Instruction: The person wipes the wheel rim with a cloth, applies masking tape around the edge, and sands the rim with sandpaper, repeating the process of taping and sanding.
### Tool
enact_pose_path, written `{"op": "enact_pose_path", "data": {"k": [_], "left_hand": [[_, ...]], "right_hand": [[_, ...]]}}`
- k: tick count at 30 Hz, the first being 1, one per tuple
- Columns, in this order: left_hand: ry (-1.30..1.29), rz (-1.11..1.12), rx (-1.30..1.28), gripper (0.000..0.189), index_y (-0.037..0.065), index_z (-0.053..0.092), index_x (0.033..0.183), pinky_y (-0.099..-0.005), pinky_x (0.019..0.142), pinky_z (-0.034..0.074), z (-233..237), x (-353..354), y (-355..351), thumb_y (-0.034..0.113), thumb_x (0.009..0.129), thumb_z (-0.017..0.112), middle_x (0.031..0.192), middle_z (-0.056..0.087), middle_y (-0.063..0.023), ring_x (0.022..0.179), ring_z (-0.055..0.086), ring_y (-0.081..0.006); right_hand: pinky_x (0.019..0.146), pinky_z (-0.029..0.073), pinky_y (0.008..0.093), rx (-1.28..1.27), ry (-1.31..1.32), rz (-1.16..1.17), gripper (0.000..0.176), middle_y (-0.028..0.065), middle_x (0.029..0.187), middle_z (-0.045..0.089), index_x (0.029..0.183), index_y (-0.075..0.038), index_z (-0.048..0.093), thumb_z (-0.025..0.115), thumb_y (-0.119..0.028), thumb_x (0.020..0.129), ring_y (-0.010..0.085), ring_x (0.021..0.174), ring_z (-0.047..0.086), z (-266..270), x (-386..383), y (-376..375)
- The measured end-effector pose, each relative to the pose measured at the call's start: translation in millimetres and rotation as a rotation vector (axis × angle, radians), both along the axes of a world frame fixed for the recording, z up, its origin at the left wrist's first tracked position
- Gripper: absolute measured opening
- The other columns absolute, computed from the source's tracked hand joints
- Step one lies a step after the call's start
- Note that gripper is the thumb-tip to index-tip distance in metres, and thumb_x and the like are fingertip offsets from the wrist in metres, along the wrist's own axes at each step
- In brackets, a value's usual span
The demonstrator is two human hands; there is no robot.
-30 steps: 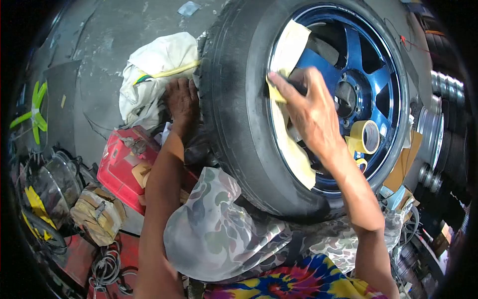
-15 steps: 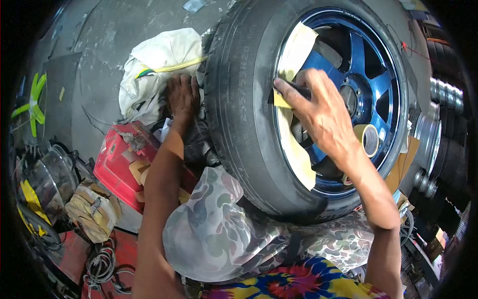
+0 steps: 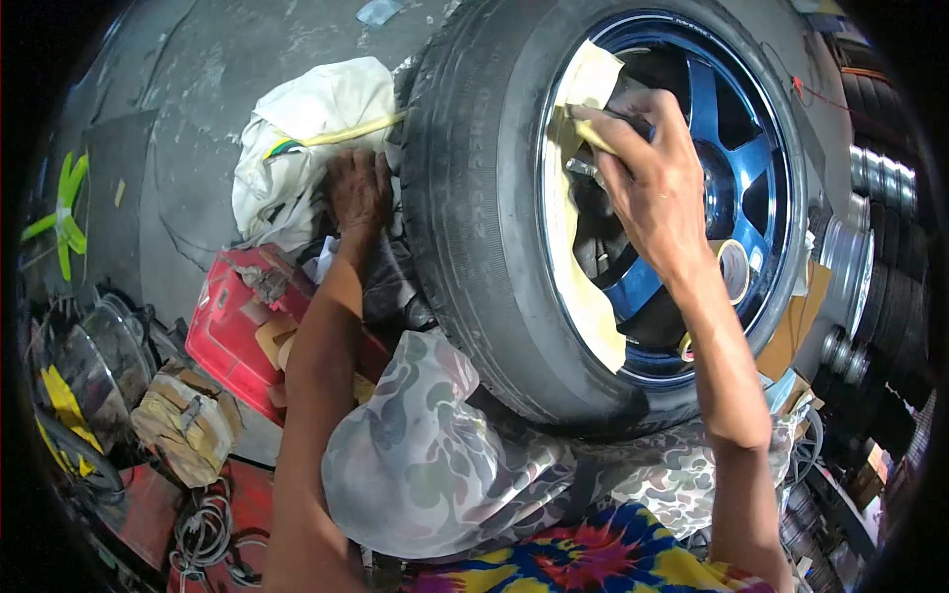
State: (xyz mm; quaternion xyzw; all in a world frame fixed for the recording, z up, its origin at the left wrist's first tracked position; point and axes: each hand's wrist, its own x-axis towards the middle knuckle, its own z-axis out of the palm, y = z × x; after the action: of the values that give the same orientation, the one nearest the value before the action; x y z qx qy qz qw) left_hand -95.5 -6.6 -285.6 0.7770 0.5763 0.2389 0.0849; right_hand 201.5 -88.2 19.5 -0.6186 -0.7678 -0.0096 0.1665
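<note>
A black tyre (image 3: 465, 198) is mounted on a blue spoked rim (image 3: 707, 109) in front of my knees. Pale yellow masking paper (image 3: 585, 306) lines the left inner edge of the rim. My right hand (image 3: 652, 183) is over the upper left of the rim, its fingers closed on a small yellow sheet (image 3: 591, 135) with something dark behind it. My left hand (image 3: 358, 193) lies spread on a crumpled white cloth (image 3: 326, 104), beside the tread. A tape roll (image 3: 733, 271) sits in the rim near my right wrist.
A red container (image 3: 232, 331) and a taped box (image 3: 188, 425) stand at the left, with a coiled cable (image 3: 203, 534) below. Bright green plastic (image 3: 67, 212) lies at the far left. Metal rims (image 3: 845, 267) and stacked tyres line the right side.
My right hand has moved up and to the right with the yellow sheet, off the tyre edge and further over the rim. My left hand has hardly moved.
</note>
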Motion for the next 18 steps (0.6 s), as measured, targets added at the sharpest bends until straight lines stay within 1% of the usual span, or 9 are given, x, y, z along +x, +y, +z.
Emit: {"op": "enact_pose_path", "data": {"k": [1, 2, 4, 6, 8, 11, 13, 16, 18], "left_hand": [[-0.05, -0.021, -0.014, 0.025, 0.007, 0.061, 0.105, -0.0529, 0.093, 0.044, 5.8, -0.9, -0.4, 0.032, 0.102, 0.058, 0.11, 0.055, -0.0178, 0.108, 0.052, -0.04], [-0.098, -0.046, -0.024, 0.025, 0.007, 0.061, 0.105, -0.0528, 0.093, 0.043, 10.4, -1.4, 0.0, 0.032, 0.103, 0.058, 0.11, 0.056, -0.0178, 0.109, 0.052, -0.0399], [-0.073, -0.037, -0.034, 0.025, 0.007, 0.061, 0.106, -0.0528, 0.093, 0.043, 17.5, -0.1, -1.9, 0.032, 0.103, 0.057, 0.111, 0.056, -0.018, 0.109, 0.052, -0.04], [-0.043, -0.033, -0.046, 0.026, 0.006, 0.061, 0.106, -0.0529, 0.093, 0.043, 6.9, 1.0, -0.6, 0.031, 0.104, 0.056, 0.111, 0.056, -0.0182, 0.11, 0.053, -0.0401], [-0.032, -0.037, 0.141, 0.026, 0.006, 0.06, 0.107, -0.0526, 0.093, 0.042, -16.5, -3.0, -0.9, 0.032, 0.104, 0.056, 0.112, 0.056, -0.0181, 0.109, 0.053, -0.0404], [-0.044, -0.023, 0.146, 0.027, 0.005, 0.06, 0.107, -0.0526, 0.094, 0.042, -13.1, -2.5, -1.1, 0.032, 0.104, 0.056, 0.112, 0.057, -0.0179, 0.11, 0.053, -0.0402], [-0.039, -0.004, 0.033, 0.027, 0.006, 0.06, 0.107, -0.0528, 0.093, 0.042, 0.4, -0.1, -0.6, 0.032, 0.104, 0.056, 0.112, 0.057, -0.0175, 0.109, 0.053, -0.04], [0.005, 0.006, -0.063, 0.027, 0.006, 0.06, 0.105, -0.0532, 0.092, 0.042, 11.9, 2.2, 1.8, 0.033, 0.103, 0.057, 0.111, 0.057, -0.0169, 0.109, 0.053, -0.0396], [0.04, 0.002, -0.066, 0.027, 0.006, 0.06, 0.104, -0.0534, 0.091, 0.042, 14.9, 2.7, 0.9, 0.033, 0.103, 0.057, 0.111, 0.056, -0.0167, 0.108, 0.054, -0.0395]], "right_hand": [[0.084, 0.054, 0.04, -0.043, 0.212, -0.124, 0.026, 0.0143, 0.107, 0.059, 0.114, 0.0, 0.073, 0.074, -0.006, 0.089, 0.0319, 0.097, 0.063, 0.1, -2.2, -7.4], [0.079, 0.054, 0.0373, -0.033, 0.355, -0.208, 0.017, 0.0118, 0.097, 0.064, 0.111, 0.001, 0.073, 0.069, -0.01, 0.098, 0.0266, 0.087, 0.066, 2.8, -7.3, -13.9], [0.077, 0.055, 0.0327, -0.299, 0.813, -0.532, 0.022, 0.0074, 0.094, 0.07, 0.111, 0.001, 0.072, 0.064, -0.019, 0.106, 0.0186, 0.084, 0.069, 5.1, -16.4, -31.6], [0.076, 0.056, 0.0292, -0.305, 1.142, -0.57, 0.028, 0.005, 0.096, 0.074, 0.114, -0.001, 0.07, 0.06, -0.026, 0.109, 0.0126, 0.085, 0.071, -3.9, -26.0, -46.2], [0.072, 0.057, 0.0263, -0.328, 1.389, -0.65, 0.027, 0.0067, 0.099, 0.074, 0.119, -0.002, 0.069, 0.06, -0.026, 0.109, 0.012, 0.085, 0.073, -11.9, -31.7, -53.3], [0.069, 0.055, 0.025, -0.341, 1.424, -0.724, 0.027, 0.0066, 0.099, 0.074, 0.117, -0.002, 0.07, 0.067, -0.025, 0.105, 0.0105, 0.081, 0.071, -15.9, -39.2, -53.0], [0.068, 0.053, 0.0263, -0.43, 1.257, -0.671, 0.026, 0.0049, 0.096, 0.074, 0.112, -0.001, 0.072, 0.075, -0.024, 0.1, 0.0104, 0.077, 0.067, -12.0, -43.9, -50.5], [0.071, 0.052, 0.0287, -0.327, 0.915, -0.617, 0.022, 0.0009, 0.088, 0.074, 0.103, 0.0, 0.078, 0.081, -0.02, 0.093, 0.0098, 0.076, 0.065, -7.0, -51.5, -46.7], [0.071, 0.052, 0.0281, -0.307, 0.974, -0.669, 0.021, 0.0011, 0.087, 0.075, 0.104, 0.0, 0.079, 0.082, -0.018, 0.092, 0.0088, 0.076, 0.064, -4.3, -52.5, -43.7]]}}
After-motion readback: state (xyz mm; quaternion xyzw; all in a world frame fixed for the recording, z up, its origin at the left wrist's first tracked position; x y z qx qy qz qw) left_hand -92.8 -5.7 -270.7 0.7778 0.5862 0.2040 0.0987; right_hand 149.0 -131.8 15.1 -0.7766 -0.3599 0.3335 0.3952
